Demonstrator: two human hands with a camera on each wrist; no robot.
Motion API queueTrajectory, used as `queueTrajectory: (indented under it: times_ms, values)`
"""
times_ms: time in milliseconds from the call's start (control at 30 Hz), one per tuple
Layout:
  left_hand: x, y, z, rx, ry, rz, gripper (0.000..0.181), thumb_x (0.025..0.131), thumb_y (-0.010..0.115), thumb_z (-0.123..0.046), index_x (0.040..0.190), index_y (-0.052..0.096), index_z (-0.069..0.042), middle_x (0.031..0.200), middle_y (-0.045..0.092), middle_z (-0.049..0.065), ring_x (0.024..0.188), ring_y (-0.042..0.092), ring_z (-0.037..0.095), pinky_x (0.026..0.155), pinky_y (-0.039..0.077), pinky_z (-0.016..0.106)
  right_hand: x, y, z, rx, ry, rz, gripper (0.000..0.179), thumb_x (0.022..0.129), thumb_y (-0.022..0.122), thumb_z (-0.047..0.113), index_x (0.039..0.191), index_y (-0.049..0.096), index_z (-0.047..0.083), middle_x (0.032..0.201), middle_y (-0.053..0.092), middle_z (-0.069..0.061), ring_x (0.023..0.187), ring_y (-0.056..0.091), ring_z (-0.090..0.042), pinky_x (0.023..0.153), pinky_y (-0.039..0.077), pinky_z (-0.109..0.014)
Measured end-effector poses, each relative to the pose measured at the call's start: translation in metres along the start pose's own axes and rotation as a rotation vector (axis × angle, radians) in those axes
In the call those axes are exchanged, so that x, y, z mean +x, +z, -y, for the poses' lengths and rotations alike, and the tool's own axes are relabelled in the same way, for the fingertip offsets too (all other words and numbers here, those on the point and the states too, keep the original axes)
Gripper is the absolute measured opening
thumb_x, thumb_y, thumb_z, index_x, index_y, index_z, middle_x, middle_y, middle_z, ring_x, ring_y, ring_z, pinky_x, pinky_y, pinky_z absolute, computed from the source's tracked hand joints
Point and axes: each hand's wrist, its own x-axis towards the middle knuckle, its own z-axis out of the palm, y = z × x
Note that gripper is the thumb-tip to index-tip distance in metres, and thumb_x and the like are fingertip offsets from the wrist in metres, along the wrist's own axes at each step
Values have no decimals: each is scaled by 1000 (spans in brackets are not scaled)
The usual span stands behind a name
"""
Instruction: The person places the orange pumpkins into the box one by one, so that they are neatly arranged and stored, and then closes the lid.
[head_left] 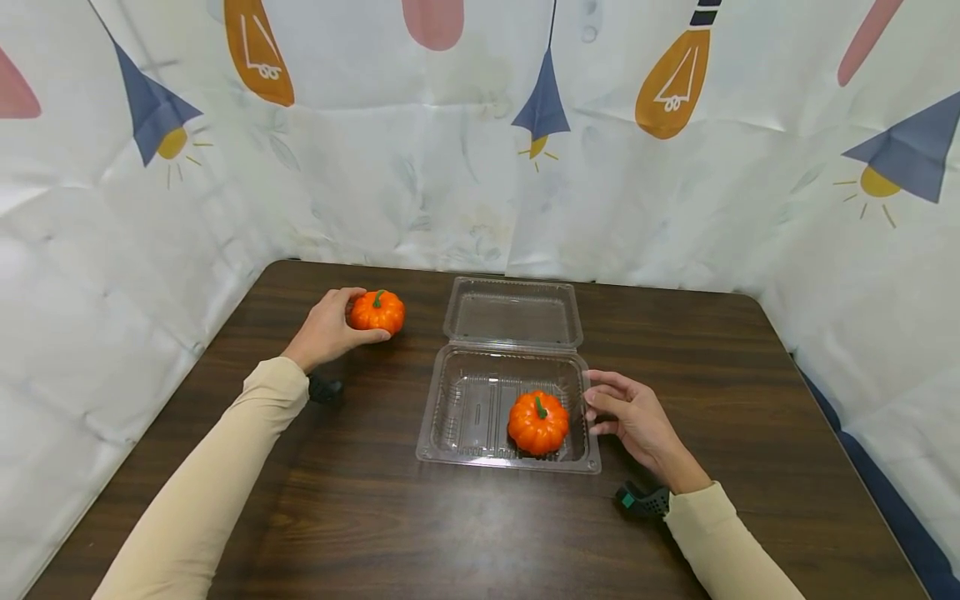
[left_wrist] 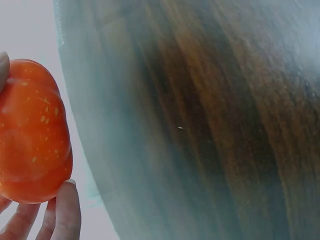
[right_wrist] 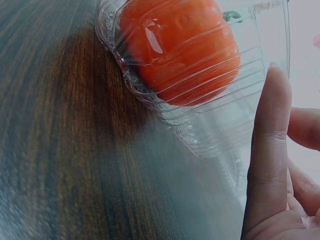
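Note:
My left hand grips a small orange pumpkin with a green stem, left of the container. In the left wrist view, the thumb and fingers span the held pumpkin. Whether it touches the table cannot be made out. A clear plastic clamshell container lies unfolded, its lid laid back toward the wall. Inside the base, at the right, sits a second orange pumpkin. My right hand touches the base's right rim with fairly straight fingers; the right wrist view shows this pumpkin through the clear side.
The dark wood-grain table carries all of this. A white curtain printed with lamps and bulbs hangs along the back and both sides. Each wrist wears a black band, such as the right one.

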Motion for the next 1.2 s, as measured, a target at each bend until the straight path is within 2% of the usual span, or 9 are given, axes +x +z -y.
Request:
queueTrajectory:
  times_ms: [400,933,1200]
  values:
    - [-9,-10,-15,-13,45,-21,93,86,82,-49,154,40,-2,148,44,27,127,49,43,107,48,62,0,-1,-2,6,-5,10,46,101,68,16,143,53,2,94,75,8,71,68,-9,65,64,-26]
    - [-21,-8,-39,-28,111,10,95,82,85,-52,152,42,-4,142,49,21,126,54,37,106,51,59,0,-1,-1,-10,-5,13,45,102,67,16,143,53,4,97,74,9,73,69,-8,66,64,-26]
    - [-27,-4,-52,-79,166,26,92,78,90,-45,150,46,-9,142,50,16,124,57,35,103,56,54,0,-1,1,-7,-10,22,43,102,66,15,142,53,4,96,74,10,73,69,-8,66,64,-26]
